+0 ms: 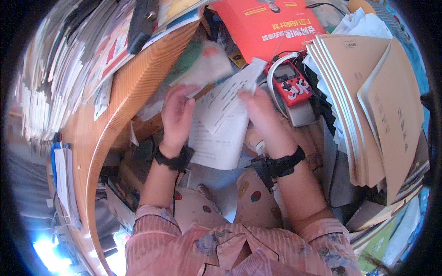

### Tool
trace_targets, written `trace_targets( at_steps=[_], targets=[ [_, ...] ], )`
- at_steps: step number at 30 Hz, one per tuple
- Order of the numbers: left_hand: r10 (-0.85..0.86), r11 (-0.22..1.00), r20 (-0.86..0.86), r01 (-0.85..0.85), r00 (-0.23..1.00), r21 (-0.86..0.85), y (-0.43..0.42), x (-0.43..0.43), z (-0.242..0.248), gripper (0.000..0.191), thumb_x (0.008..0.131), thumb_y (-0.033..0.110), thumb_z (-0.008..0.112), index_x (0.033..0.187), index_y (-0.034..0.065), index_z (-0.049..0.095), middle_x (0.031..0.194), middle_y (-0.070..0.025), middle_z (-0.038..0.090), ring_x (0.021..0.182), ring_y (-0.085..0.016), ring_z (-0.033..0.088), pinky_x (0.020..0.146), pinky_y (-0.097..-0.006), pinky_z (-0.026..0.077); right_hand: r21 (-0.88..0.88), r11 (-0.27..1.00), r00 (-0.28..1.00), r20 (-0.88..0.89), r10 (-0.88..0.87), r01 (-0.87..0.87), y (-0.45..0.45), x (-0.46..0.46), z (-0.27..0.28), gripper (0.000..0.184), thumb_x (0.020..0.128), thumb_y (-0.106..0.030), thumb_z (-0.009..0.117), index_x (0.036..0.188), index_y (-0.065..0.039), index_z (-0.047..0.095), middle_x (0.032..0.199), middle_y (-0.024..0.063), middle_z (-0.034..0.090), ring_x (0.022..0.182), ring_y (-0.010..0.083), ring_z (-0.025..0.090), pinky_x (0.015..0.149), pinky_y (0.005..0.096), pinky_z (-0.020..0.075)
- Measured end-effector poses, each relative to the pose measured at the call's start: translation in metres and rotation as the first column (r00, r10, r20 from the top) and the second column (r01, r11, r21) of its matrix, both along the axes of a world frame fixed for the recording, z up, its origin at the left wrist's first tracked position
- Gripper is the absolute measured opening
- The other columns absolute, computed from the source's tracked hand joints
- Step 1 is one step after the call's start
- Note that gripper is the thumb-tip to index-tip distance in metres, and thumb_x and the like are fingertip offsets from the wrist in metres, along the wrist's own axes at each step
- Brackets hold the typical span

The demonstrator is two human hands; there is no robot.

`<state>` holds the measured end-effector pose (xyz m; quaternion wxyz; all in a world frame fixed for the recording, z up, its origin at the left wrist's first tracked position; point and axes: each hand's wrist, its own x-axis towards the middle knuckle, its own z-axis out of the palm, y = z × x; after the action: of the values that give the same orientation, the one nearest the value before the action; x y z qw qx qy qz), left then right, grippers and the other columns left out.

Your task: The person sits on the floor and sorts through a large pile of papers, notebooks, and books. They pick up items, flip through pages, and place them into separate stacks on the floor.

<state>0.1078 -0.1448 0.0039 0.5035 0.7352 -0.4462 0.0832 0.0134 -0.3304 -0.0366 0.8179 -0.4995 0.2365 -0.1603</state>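
My right hand [257, 103] grips the right edge of a narrow printed paper sheet [228, 100] between thumb and fingers. A larger printed sheet [221, 148] hangs below and behind it, over my lap. My left hand [178, 110] is raised at the left of the sheets, fingers curled loosely and apart from the thumb, with nothing visible in it. Just right of my right hand lies a red handheld game console [292, 82], with a white curved band [272, 77] beside it. Beyond both hands lies a crumpled plastic bag [210, 63] with green and orange print.
A curved wooden desk edge [138, 79] runs along the left, with tall stacks of papers and booklets [58, 76] on it. A red printed folder [269, 27] lies ahead. Brown paper notebooks [359, 103] stand stacked at the right, close to my right forearm.
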Motion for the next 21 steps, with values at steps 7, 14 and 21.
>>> trace_targets(
  at_steps=[7,14,21],
  targets=[
    [-0.182,0.920,-0.483,-0.025,0.857,-0.392,0.052,-0.066,0.015,0.006,0.091,0.000,0.061,0.090,0.0042,0.056,0.092,-0.0001,0.053,0.084,-0.010,0.048,0.077,-0.0232,0.039,0.231,0.973,0.999,0.046,-0.018,0.007,-0.009,-0.002,0.009,0.042,0.098,-0.025,0.054,0.125,0.007,0.052,0.116,0.0175,0.063,0.103,0.0245,0.061,0.090,0.0362,0.0489],
    [0.183,0.981,-0.635,-0.099,0.751,0.165,0.076,-0.075,0.000,0.022,0.080,-0.001,0.074,0.089,0.0096,0.057,0.075,0.0084,0.047,0.070,-0.002,0.042,0.064,-0.0183,0.035,0.387,0.907,0.968,0.238,0.078,-0.169,-0.007,-0.010,0.029,0.039,0.095,-0.032,0.058,0.117,0.001,0.061,0.111,0.0145,0.068,0.095,0.0227,0.067,0.085,0.0367,0.0536],
    [0.166,0.965,-0.573,-0.012,0.802,0.262,0.077,-0.060,-0.044,0.033,0.078,0.005,0.077,0.105,0.0069,0.059,0.085,0.0012,0.053,0.083,-0.009,0.051,0.076,-0.0237,0.043,-0.010,0.942,0.939,0.081,0.335,-0.335,-0.002,-0.014,0.030,0.038,0.087,-0.010,0.066,0.123,0.000,0.058,0.116,0.0144,0.066,0.103,0.0242,0.065,0.091,0.0361,0.0508]
  ],
)
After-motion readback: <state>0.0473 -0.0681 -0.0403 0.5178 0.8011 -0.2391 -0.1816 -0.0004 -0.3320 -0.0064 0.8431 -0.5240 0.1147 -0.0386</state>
